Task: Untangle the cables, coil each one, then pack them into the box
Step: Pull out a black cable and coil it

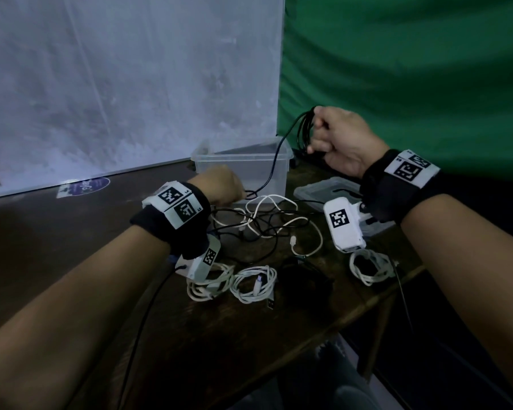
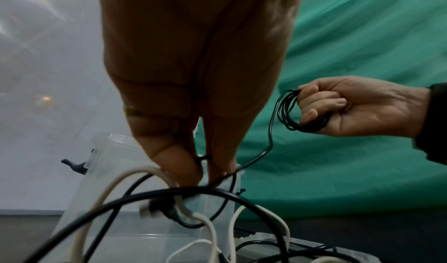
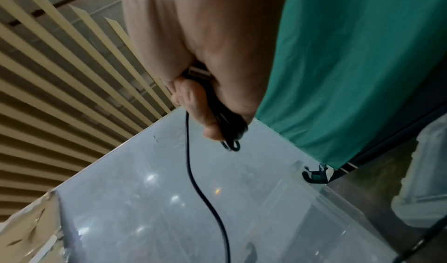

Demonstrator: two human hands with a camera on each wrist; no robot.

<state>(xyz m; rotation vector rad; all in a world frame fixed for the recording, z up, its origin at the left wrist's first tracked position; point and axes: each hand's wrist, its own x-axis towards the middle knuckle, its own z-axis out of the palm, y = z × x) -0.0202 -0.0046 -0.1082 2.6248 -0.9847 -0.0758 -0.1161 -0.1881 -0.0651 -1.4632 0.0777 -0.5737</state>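
On the dark wooden worktop (image 1: 71,247), right hand (image 1: 342,140) grips the half-wound thin black cable coil (image 1: 304,131), left hand (image 1: 222,186) fingers (image 2: 179,164) pinch its tail in the tangle; guessing it needs freeing next.

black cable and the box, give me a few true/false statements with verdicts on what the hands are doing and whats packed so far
1. The right hand grips a bundle of loops of the black cable. True.
2. The left hand rests open and flat on the table. False: its fingertips pinch the black cable down at the tangle in front of the clear box.
3. Several white coils lie on the table outside the box. True.
4. The lid is on the box. False: the box is open and the lid lies beside it on the table.
5. The black cable is fully wound up. False: a loose length runs from the right hand down to the left.
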